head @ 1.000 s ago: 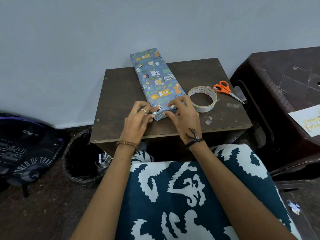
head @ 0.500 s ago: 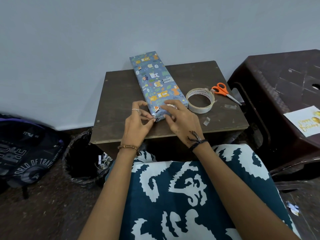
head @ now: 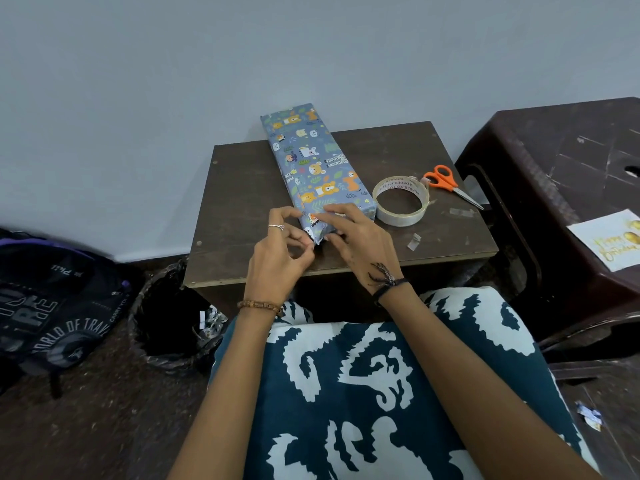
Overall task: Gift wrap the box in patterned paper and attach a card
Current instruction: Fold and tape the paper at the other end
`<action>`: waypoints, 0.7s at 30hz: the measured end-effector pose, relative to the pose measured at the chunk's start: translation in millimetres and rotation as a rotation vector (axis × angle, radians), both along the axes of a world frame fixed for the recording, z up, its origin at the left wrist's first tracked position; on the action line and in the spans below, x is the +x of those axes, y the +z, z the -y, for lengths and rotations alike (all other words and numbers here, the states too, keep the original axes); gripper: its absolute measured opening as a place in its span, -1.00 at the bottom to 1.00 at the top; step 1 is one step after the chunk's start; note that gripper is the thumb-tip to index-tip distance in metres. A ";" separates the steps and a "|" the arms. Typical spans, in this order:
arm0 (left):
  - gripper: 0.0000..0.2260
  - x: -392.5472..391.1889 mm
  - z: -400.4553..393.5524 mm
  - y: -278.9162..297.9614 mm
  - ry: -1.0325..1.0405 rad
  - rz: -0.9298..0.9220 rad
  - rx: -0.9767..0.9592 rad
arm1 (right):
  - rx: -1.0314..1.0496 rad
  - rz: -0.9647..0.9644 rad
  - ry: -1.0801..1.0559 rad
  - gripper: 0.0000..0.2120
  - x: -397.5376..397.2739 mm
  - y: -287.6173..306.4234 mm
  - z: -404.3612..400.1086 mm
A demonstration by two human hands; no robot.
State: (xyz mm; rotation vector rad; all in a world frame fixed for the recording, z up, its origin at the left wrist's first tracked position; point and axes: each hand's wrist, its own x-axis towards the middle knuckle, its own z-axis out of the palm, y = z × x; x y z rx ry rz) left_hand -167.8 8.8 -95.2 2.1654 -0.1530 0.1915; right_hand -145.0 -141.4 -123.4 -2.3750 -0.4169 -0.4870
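Both grips work the box's [head: 318, 168] near end on the bench [head: 239, 188]: right hand [head: 353, 237] presses the fold flat, left hand [head: 280, 258] pinches its corner; tape [head: 401, 201] waits alongside.

Left hand [head: 280, 251]: reaching in from the near left, fingers [head: 287, 213] curling inward, ring on one.
Right hand [head: 353, 237]: lying alongside, fingers spreading forward, flat, wristband on.

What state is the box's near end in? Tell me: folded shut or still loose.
Not finished: both hands work the paper at the box end; taping cannot be told.
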 end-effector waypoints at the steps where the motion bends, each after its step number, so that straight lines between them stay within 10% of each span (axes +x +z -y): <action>1: -0.51 -0.4 0.2 0.9 0.006 -0.007 -0.009 | 0.007 -0.011 0.003 -0.62 0.0 0.7 0.3; 21: -0.54 -17.8 5.3 7.9 -0.083 -0.064 0.515 | -0.030 -0.044 0.078 -0.57 2.9 6.4 11.3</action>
